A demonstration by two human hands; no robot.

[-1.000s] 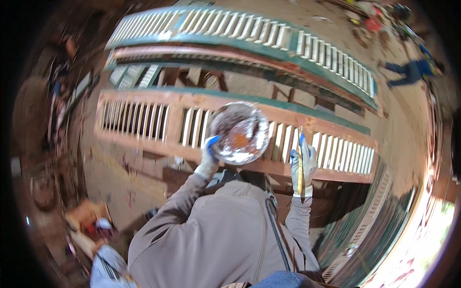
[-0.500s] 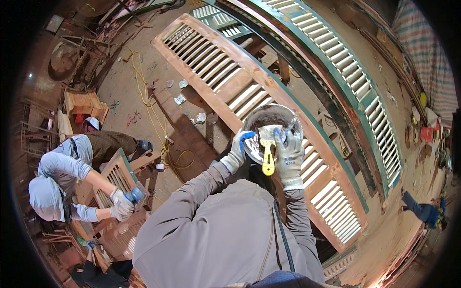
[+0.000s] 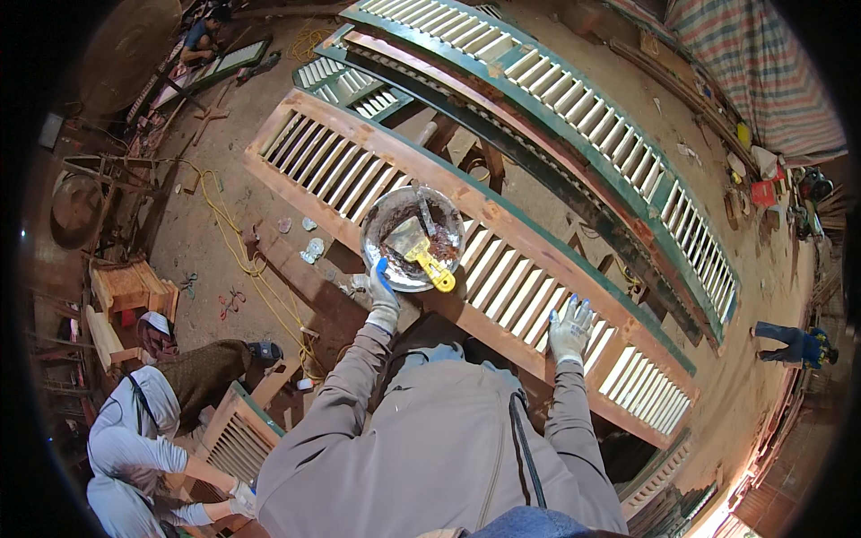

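Observation:
My gloved left hand (image 3: 384, 303) grips the near rim of a round metal bowl (image 3: 369, 260), its blue-tipped thumb up against the side. The bowl is over or on the middle of a long brown louvred shutter (image 3: 462, 309); I cannot tell whether it rests there. Dark reddish paste coats the inside. A putty knife (image 3: 421, 251) with a yellow handle lies in the bowl, its handle across the near rim. A second narrow blade (image 3: 424, 208) leans at the far side. My gloved right hand (image 3: 570, 330) lies open on the shutter's slats with fingers spread, holding nothing.
Beyond lie more louvred shutters (image 3: 587, 103) with green frames. At lower left a co-worker (image 3: 134, 439) in grey bends over a smaller shutter (image 3: 235, 439). A yellow cord (image 3: 238, 242) runs along the floor, near a wooden stool (image 3: 133, 285). Another person (image 3: 794, 345) is at far right.
My right hand has left the bowl and putty knife and moved right onto the slats. The bowl, held by my left hand, has shifted left along the shutter. The view has turned somewhat.

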